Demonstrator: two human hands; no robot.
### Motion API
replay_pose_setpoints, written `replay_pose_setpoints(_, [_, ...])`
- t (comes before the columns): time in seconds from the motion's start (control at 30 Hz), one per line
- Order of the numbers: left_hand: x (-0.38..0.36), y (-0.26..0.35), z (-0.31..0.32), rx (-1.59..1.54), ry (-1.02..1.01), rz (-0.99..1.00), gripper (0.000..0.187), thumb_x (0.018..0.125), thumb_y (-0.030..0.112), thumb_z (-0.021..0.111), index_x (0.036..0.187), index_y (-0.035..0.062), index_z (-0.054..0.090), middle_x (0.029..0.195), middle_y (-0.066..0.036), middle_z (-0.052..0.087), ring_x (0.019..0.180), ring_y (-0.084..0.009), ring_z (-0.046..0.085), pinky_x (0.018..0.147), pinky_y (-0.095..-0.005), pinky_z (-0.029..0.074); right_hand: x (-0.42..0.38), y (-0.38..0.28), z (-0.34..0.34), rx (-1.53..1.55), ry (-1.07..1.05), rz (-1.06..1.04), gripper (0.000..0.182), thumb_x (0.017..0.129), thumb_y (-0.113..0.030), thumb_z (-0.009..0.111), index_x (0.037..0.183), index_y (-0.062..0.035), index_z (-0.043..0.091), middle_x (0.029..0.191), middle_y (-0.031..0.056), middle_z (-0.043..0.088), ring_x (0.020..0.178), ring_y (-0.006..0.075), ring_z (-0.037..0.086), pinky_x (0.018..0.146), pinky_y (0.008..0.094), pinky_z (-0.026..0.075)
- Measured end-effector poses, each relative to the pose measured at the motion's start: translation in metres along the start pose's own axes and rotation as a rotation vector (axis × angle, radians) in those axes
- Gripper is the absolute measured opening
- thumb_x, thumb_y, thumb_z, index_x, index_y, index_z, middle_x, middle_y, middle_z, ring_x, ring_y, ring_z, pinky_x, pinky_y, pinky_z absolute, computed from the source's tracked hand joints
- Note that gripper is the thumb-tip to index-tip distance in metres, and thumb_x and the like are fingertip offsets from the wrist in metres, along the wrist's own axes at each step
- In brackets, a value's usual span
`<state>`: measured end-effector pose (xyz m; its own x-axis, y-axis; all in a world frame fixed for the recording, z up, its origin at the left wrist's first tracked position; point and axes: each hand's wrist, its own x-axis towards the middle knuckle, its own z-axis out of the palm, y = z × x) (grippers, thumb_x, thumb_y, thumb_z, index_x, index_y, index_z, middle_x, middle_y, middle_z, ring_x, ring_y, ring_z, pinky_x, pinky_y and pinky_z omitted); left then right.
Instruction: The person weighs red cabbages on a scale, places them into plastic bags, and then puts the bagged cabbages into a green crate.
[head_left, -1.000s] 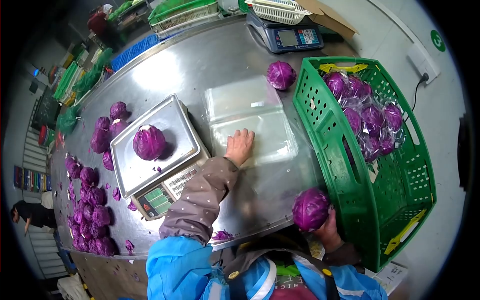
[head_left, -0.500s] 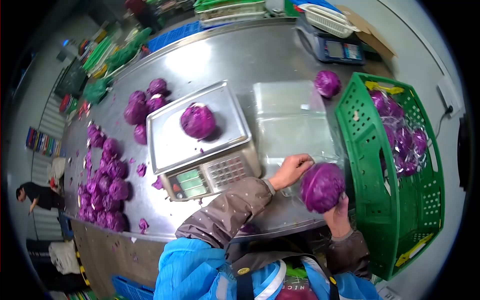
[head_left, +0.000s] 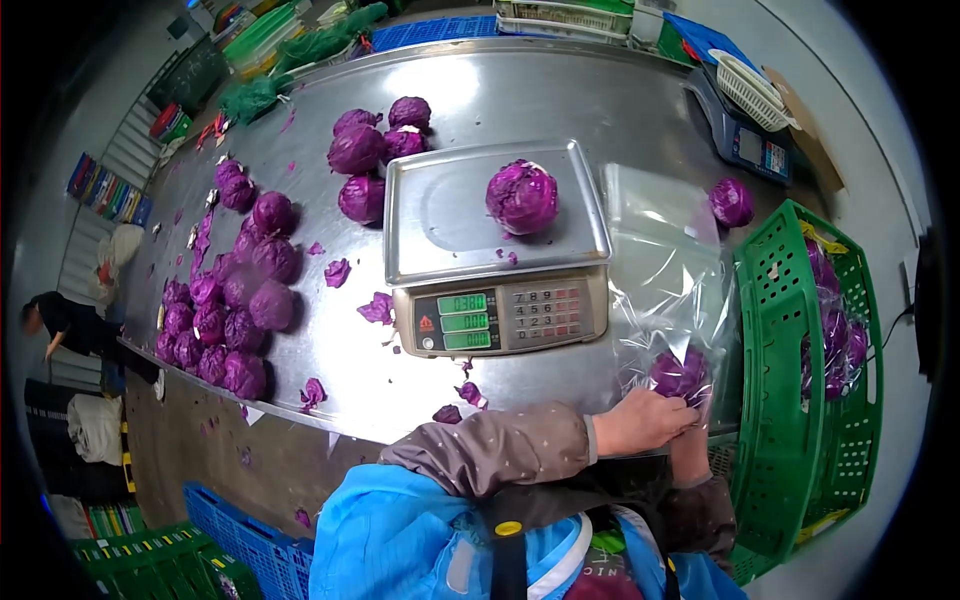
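A red cabbage (head_left: 678,374) sits inside a clear plastic bag (head_left: 640,350) near the table's front edge. My left hand (head_left: 648,420) is closed on the mouth of the bag, just below the cabbage. My right hand (head_left: 688,448) reaches up against the cabbage's lower side; the left hand and the film hide most of its fingers. Flat clear bags (head_left: 660,205) lie behind, beside the scale. On the pan of the digital scale (head_left: 500,310) rests another red cabbage (head_left: 522,197).
A green crate (head_left: 780,400) with bagged cabbages stands at the right. Several loose cabbages (head_left: 240,300) and leaf scraps cover the steel table's left side. One cabbage (head_left: 731,203) lies near a second scale (head_left: 745,140). A person (head_left: 75,325) is at the far left.
The cabbage in my right hand has gone into the plastic bag. My left hand has come right and down, closing on the bag's mouth. The view has shifted left.
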<state>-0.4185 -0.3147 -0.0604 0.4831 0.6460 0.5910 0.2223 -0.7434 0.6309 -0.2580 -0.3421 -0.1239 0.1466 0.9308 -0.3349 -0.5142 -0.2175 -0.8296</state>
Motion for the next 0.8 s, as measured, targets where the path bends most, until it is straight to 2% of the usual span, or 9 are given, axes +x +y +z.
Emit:
replay_pose_setpoints(0.2, [-0.035,-0.019,-0.025,0.331,-0.085,-0.119,0.044,0.072,0.010,0.060,0.114,0.0120,0.048,0.094,-0.012,0.049,0.090,-0.0276,0.054,0.067,-0.0367,0.046,-0.022,-0.036,0.063,0.266,0.201,0.263,0.061,0.082,-0.064,0.029,0.117,-0.0175,0.047,0.106,0.0047,0.057,0.087,0.0220,0.058,0.063,0.0333,0.050])
replay_pose_setpoints(0.27, [-0.039,-0.025,-0.019,-0.184,0.366,-0.600,0.052,0.074,0.010,0.056,0.123,0.0113,0.041,0.118,-0.020,0.039,0.113,-0.0385,0.038,0.087,-0.0397,0.039,-0.021,-0.032,0.059,0.254,0.032,0.338,0.059,0.081,-0.061,0.032,0.117,-0.0175,0.048,0.105,0.0040,0.057,0.086,0.0227,0.058,0.064,0.0364,0.051])
replay_pose_setpoints(0.33, [-0.052,-0.035,-0.001,-0.210,0.484,-0.739,0.047,0.077,0.011,0.054,0.123,0.0076,0.042,0.108,-0.023,0.048,0.105,-0.0424,0.045,0.086,-0.0401,0.041,-0.024,-0.036,0.078,0.210,0.134,0.366,0.059,0.080,-0.062,0.033,0.115,-0.0177,0.049,0.103,0.0038,0.058,0.085,0.0229,0.058,0.068,0.0380,0.050])
replay_pose_setpoints(0.4, [-0.069,-0.044,0.010,-0.665,-0.056,-0.992,0.034,0.080,0.012,0.052,0.112,0.0032,0.048,0.085,-0.026,0.056,0.088,-0.0438,0.053,0.075,-0.0460,0.044,-0.018,-0.028,0.078,0.317,0.055,0.367,0.056,0.080,-0.061,0.034,0.114,-0.0182,0.050,0.102,0.0036,0.059,0.085,0.0239,0.058,0.070,0.0364,0.050])
replay_pose_setpoints(0.47, [-0.083,-0.020,0.002,-0.383,-0.132,-0.846,0.020,0.079,0.010,0.052,0.097,0.0006,0.052,0.073,-0.024,0.056,0.074,-0.0428,0.054,0.066,-0.0466,0.044,-0.005,-0.014,0.056,0.385,0.104,0.315,0.053,0.082,-0.053,0.045,0.118,-0.0142,0.047,0.109,0.0067,0.054,0.088,0.0224,0.057,0.075,0.0351,0.049])
replay_pose_setpoints(0.53, [-0.085,-0.006,-0.017,-0.104,-0.208,-0.695,0.011,0.079,0.008,0.051,0.083,-0.0020,0.056,0.062,-0.022,0.055,0.061,-0.0418,0.055,0.057,-0.0471,0.044,-0.002,-0.001,0.049,-0.629,-0.164,-0.650,0.056,0.082,-0.038,0.057,0.126,-0.0085,0.039,0.117,0.0106,0.048,0.094,0.0203,0.053,0.083,0.0347,0.045])
replay_pose_setpoints(0.57, [-0.081,-0.006,-0.030,-0.100,-0.157,-0.735,0.010,0.079,0.008,0.051,0.082,-0.0010,0.055,0.064,-0.023,0.056,0.063,-0.0424,0.055,0.057,-0.0478,0.044,0.007,-0.012,0.063,-0.276,0.259,-0.219,0.064,0.080,-0.027,0.063,0.131,-0.0024,0.032,0.121,0.0137,0.043,0.103,0.0193,0.047,0.089,0.0336,0.041])
replay_pose_setpoints(0.7, [-0.062,0.013,-0.036,0.001,-0.198,-0.585,0.013,0.076,0.005,0.050,0.087,-0.0005,0.053,0.065,-0.020,0.057,0.061,-0.0380,0.057,0.053,-0.0465,0.045,0.024,0.026,0.045,-0.746,0.159,-0.429,0.066,0.078,-0.025,0.066,0.129,0.0008,0.032,0.124,0.0145,0.043,0.107,0.0239,0.047,0.090,0.0335,0.041])
replay_pose_setpoints(0.8, [-0.066,0.031,-0.016,0.051,-0.298,-0.417,0.017,0.072,0.005,0.051,0.088,0.0001,0.048,0.063,-0.016,0.057,0.057,-0.0332,0.059,0.049,-0.0439,0.045,0.051,0.031,0.020,-1.079,0.376,-0.359,0.061,0.082,-0.034,0.061,0.127,-0.0010,0.036,0.121,0.0134,0.047,0.105,0.0244,0.050,0.090,0.0330,0.040])
